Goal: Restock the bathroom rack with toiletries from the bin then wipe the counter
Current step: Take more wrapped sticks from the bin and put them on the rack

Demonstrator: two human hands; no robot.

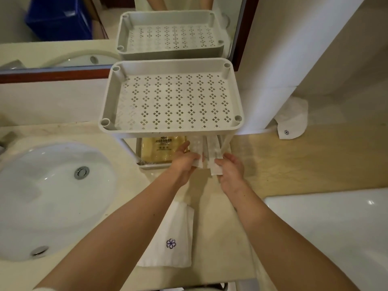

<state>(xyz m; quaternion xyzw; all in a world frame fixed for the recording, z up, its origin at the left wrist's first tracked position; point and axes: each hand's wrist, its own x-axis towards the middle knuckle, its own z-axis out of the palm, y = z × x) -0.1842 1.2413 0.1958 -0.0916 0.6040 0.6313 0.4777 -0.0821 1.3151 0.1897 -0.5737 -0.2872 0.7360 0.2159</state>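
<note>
A white two-tier plastic rack [105, 106] stands on the beige counter [273, 164] against the mirror. Its perforated top shelf holds nothing. On the lower shelf lies a yellow packet [159, 150] with dark print. Both my hands reach into the front of the lower shelf. My left hand [184, 164] grips one thin white wrapped sachet [197, 148]. My right hand [231, 171] grips another white wrapped sachet [214, 156] beside it. The far ends of the sachets are hidden under the top shelf. The bin is not in view on the counter.
A white oval sink [48, 198] with a chrome drain sits at the left. A folded white cloth [174, 234] with a blue flower logo lies under my forearms. Another such cloth [291, 120] rests at the right. A white tub edge [336, 223] fills the lower right.
</note>
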